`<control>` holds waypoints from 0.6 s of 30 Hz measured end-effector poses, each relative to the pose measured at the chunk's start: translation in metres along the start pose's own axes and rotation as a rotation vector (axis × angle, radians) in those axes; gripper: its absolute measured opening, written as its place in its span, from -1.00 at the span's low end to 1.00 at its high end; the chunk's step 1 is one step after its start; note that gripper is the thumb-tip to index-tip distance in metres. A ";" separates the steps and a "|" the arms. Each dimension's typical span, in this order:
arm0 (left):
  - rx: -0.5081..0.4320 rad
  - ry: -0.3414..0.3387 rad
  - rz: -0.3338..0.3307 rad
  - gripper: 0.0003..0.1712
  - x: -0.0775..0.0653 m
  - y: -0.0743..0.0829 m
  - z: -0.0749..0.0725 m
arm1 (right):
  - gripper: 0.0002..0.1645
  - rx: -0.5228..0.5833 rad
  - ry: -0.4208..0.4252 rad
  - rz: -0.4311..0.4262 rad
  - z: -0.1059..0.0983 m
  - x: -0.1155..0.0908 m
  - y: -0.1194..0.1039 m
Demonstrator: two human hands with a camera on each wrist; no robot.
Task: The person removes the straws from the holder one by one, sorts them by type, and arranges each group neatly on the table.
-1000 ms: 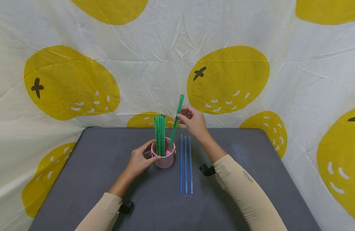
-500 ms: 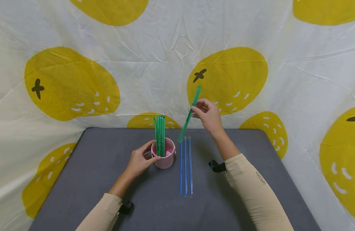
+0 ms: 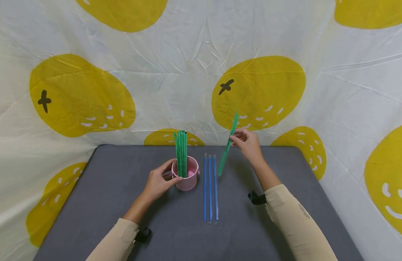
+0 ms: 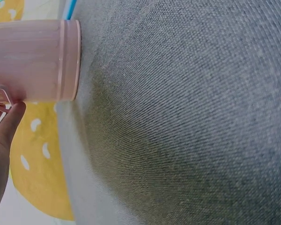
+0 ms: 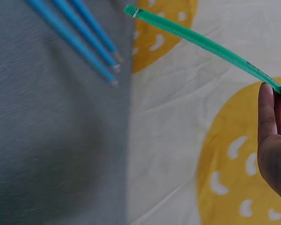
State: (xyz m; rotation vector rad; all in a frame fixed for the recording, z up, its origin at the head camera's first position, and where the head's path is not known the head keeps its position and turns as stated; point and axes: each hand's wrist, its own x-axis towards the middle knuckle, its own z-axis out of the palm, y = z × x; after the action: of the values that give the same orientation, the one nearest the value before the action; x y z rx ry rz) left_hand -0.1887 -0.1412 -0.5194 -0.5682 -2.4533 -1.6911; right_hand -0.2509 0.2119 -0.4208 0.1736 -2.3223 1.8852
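Observation:
A small pink bucket (image 3: 187, 184) stands upright on the table, with several green wrapped straws (image 3: 182, 152) leaning in its left side. My left hand (image 3: 159, 183) grips the bucket's left side, thumb at the front near the rim. In the left wrist view, part of that hand (image 4: 4, 129) shows by the handle of the bucket (image 4: 33, 61). Over the table's far part, my right hand (image 3: 248, 145) pinches one green wrapped straw (image 3: 224, 159) around its middle, tilted. Its lower end is just right of three blue straws (image 3: 210, 188) in clear wrappers, lying parallel.
The dark grey table (image 3: 99, 217) ends at its far edge in front of a white cloth (image 3: 175, 98) printed with yellow fruit. Black wrist cameras sit under both sleeves, the right one (image 3: 255, 198) above the tabletop. The blue straws lie close beside the bucket.
My right hand has drawn the green straw out of the bucket, carried it right across the blue straws and lowered it somewhat. The left hand has stayed on the bucket.

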 end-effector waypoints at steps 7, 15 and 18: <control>-0.020 -0.015 -0.008 -0.11 -0.002 -0.001 -0.001 | -0.62 -0.116 -0.019 0.043 -0.004 -0.014 0.038; -0.023 -0.026 -0.031 -0.10 -0.004 0.004 -0.003 | -0.63 -0.192 -0.085 0.158 0.006 -0.033 0.073; -0.024 -0.032 -0.033 -0.12 -0.006 0.016 -0.004 | -0.64 -0.190 -0.113 0.206 0.013 -0.041 0.080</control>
State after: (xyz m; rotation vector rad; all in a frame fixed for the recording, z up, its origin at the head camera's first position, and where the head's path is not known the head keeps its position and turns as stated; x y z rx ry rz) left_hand -0.1774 -0.1416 -0.5056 -0.5646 -2.4813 -1.7398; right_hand -0.2252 0.2152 -0.5086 0.0202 -2.6717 1.7672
